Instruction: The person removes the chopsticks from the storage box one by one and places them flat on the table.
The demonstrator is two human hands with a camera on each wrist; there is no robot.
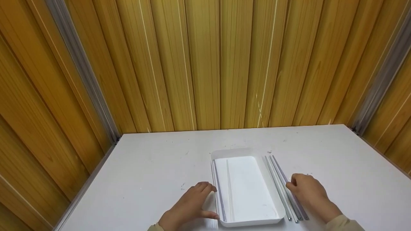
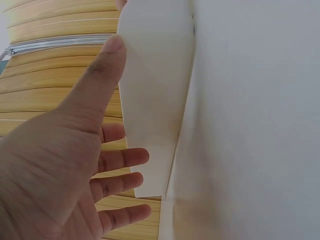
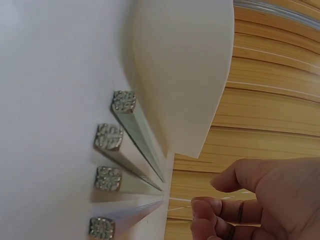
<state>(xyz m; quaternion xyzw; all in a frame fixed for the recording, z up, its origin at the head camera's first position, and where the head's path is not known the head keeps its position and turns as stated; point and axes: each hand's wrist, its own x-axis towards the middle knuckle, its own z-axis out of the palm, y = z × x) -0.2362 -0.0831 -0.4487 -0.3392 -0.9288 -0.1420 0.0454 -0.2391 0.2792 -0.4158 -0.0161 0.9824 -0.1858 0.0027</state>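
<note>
A white rectangular tray point(image 1: 250, 221) lies on the table, with a purple chopstick point(image 1: 220, 192) along its left side and a pale chopstick point(image 1: 229, 189) beside that one. My left hand point(image 1: 194, 202) is at the tray's left wall, thumb and fingers spread; in the left wrist view the thumb overlaps the wall, and contact is unclear. Several metal chopsticks point(image 1: 279, 192) lie side by side just right of the tray, their square patterned ends point(image 3: 124, 101) facing me. Just right of them hovers my right hand point(image 1: 310, 191), its fingers loosely curled with nothing visible between them.
The white table point(image 1: 154, 170) extends around the tray and has small dark marks. Wood-patterned panels point(image 1: 205, 64) stand behind and at both sides, with metal posts point(image 1: 86, 70) at the corners.
</note>
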